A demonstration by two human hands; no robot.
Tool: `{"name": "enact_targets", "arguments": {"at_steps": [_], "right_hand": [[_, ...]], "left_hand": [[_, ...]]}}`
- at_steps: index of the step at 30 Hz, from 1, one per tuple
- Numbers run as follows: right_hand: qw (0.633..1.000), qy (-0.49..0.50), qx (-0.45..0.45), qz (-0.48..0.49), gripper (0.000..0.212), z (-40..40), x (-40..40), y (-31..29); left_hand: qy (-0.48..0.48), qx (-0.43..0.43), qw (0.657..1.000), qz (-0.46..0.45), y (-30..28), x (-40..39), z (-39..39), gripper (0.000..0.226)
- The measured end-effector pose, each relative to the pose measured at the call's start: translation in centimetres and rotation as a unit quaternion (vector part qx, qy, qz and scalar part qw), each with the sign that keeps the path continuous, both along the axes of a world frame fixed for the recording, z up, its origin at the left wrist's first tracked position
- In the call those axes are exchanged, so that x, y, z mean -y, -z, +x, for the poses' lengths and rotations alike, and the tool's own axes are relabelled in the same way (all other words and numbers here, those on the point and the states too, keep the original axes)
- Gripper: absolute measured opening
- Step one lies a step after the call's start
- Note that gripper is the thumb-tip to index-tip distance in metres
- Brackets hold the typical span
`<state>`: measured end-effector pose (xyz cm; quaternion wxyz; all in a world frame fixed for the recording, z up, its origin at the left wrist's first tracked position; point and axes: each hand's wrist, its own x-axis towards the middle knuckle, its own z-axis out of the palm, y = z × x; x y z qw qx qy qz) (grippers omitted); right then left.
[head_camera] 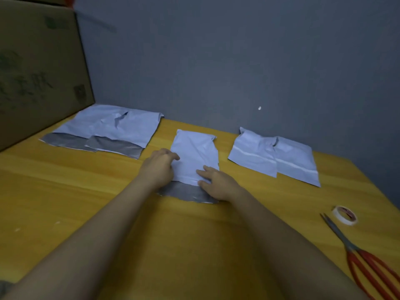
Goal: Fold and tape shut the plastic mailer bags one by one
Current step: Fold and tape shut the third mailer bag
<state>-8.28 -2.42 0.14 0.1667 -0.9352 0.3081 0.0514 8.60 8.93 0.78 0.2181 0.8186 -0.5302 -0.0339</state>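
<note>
**Mailer Count and Orientation**

Five mailer bags lie on the surface (86, 191): two unfolded bags (104, 131) at left, one centre bag (194, 156), two folded bags (275, 156) at right. The centre bag's long axis runs near-to-far, grey flap nearest. Left hand (160, 165) curls onto its left edge; right hand (216, 180) presses it, fingers extended.

Five mailer bags (194, 156), one tape roll (344, 215), one pair of scissors (363, 256), one cardboard box (39, 72), two hands (159, 167).
</note>
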Motion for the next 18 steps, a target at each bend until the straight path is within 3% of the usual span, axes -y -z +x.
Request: {"name": "enact_targets", "arguments": {"at_steps": [9, 18], "right_hand": [[1.000, 0.021, 0.006, 0.016, 0.051, -8.9, -4.6, 0.1], [0.998, 0.045, 0.027, 0.022, 0.051, -14.9, -9.0, 0.7]], "left_hand": [[0.120, -0.026, 0.992, 0.025, 2.0, -3.8, -6.8, 0.046], [0.181, -0.037, 0.982, 0.031, 2.3, -7.4, -12.4, 0.033]]}}
